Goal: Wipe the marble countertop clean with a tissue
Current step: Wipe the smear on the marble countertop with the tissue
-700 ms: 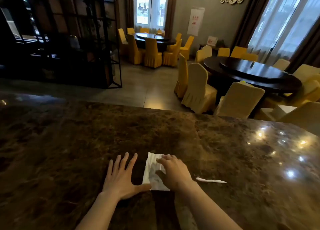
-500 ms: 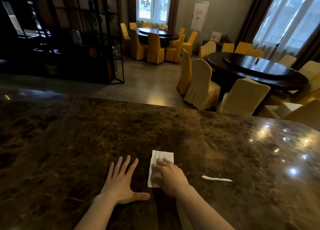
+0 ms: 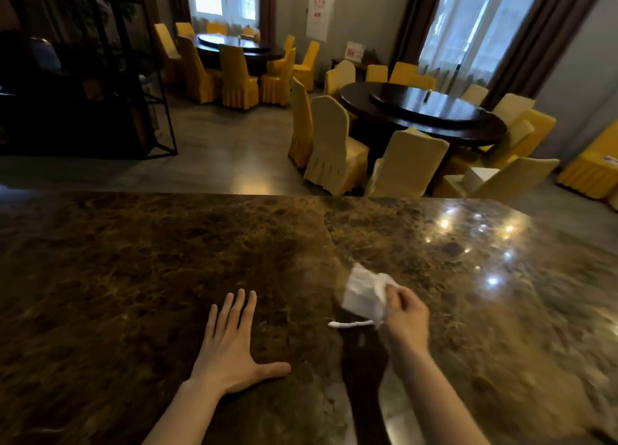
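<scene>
A dark brown marble countertop fills the lower half of the head view. My right hand pinches a crumpled white tissue by its right edge, and the tissue hangs to the left of the fingers, just above or on the marble. A thin white twisted scrap lies on the counter right under the tissue. My left hand rests flat on the marble, palm down, fingers spread, well to the left of the tissue.
The counter's far edge drops to a dining room floor. Beyond it stand yellow-covered chairs around a dark round table. A black metal shelf stands at the far left. Light reflections glint on the counter's right part.
My right hand has moved to the right across the marble with the tissue and lifted it into a pinch, bunching it. It now sits over the white scrap. My left hand stays flat.
</scene>
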Motion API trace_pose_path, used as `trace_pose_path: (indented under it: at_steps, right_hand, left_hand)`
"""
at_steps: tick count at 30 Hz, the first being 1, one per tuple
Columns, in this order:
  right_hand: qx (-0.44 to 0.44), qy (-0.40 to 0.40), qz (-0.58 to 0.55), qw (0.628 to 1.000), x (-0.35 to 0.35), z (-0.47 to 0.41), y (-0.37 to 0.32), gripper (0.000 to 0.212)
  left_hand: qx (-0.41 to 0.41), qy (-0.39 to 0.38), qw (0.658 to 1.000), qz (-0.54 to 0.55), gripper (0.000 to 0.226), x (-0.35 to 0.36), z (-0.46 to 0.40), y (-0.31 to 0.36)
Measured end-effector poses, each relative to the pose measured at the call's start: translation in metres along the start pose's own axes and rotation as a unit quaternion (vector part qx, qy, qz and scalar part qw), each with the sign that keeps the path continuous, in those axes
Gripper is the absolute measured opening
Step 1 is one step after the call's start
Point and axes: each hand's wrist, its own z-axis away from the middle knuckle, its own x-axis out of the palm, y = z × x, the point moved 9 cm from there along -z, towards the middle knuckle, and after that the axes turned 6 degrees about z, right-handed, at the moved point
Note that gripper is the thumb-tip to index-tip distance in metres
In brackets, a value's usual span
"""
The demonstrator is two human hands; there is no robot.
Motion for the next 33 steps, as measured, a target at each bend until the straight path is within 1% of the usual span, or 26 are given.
trace_pose_path:
  at_steps: [2,4,7,9,11,12,15,17,21,23,25,26,28,30,31,33]
  right_hand:
    - [0.002,0.059,0.045,0.997,-0.054,-0.02,0.014,0.021]
    - [-0.018,0.065,0.118,0.991,-0.084,-0.028,0.02,0.019]
    - [-0.057,0.003,0.194,0.979,-0.069,-0.023,0.029,0.019]
    - [-0.08,-0.07,0.224,0.969,-0.034,-0.006,0.036,0.018]
    - [-0.11,-0.134,0.233,0.957,0.003,0.015,0.039,0.011]
    - [-0.127,-0.161,0.245,0.948,0.019,0.025,0.039,0.016]
    - [-0.165,-0.23,0.284,0.916,0.057,0.045,0.039,0.045]
    - [-0.21,-0.267,0.308,0.889,0.075,0.056,0.033,0.057]
    - [-0.318,-0.311,0.393,0.805,0.102,0.08,0.025,0.058]
    - [-0.339,-0.32,0.415,0.781,0.109,0.084,0.025,0.058]
    - [-0.337,-0.307,0.431,0.779,0.106,0.076,0.028,0.06]
    - [-0.324,-0.287,0.438,0.788,0.098,0.065,0.03,0.062]
    - [-0.269,-0.239,0.463,0.81,0.073,0.036,0.041,0.063]
    - [-0.2,-0.21,0.488,0.823,0.048,0.012,0.055,0.063]
    - [-0.178,-0.203,0.492,0.828,0.041,0.007,0.059,0.063]
    - [-0.165,-0.194,0.488,0.835,0.04,0.008,0.061,0.063]
  left_hand:
    - [-0.002,0.014,1.0,-0.011,0.157,0.006,-0.005,0.006]
    - [-0.001,0.025,0.999,-0.025,0.155,0.009,-0.005,0.006]
    - [0.003,0.047,0.998,-0.047,0.15,0.009,-0.001,0.004]
    - [0.006,0.054,0.997,-0.058,0.148,0.009,0.0,0.006]
    - [0.01,0.055,0.996,-0.066,0.148,0.008,0.001,0.008]
    - [0.01,0.054,0.996,-0.069,0.148,0.008,0.001,0.008]
    - [0.009,0.051,0.996,-0.075,0.146,0.009,0.0,0.008]
    - [0.01,0.052,0.996,-0.077,0.145,0.009,0.0,0.008]
    - [0.009,0.064,0.995,-0.072,0.146,0.008,-0.001,0.008]
    - [0.01,0.065,0.995,-0.078,0.147,0.008,0.0,0.008]
    - [0.013,0.068,0.995,-0.067,0.146,0.007,0.0,0.008]
    - [0.014,0.067,0.996,-0.06,0.146,0.007,0.0,0.008]
    - [0.013,0.064,0.996,-0.06,0.146,0.007,0.001,0.007]
    - [0.015,0.064,0.996,-0.062,0.145,0.007,0.001,0.008]
    - [0.015,0.062,0.996,-0.063,0.145,0.007,0.001,0.008]
    - [0.015,0.063,0.996,-0.058,0.145,0.007,0.001,0.008]
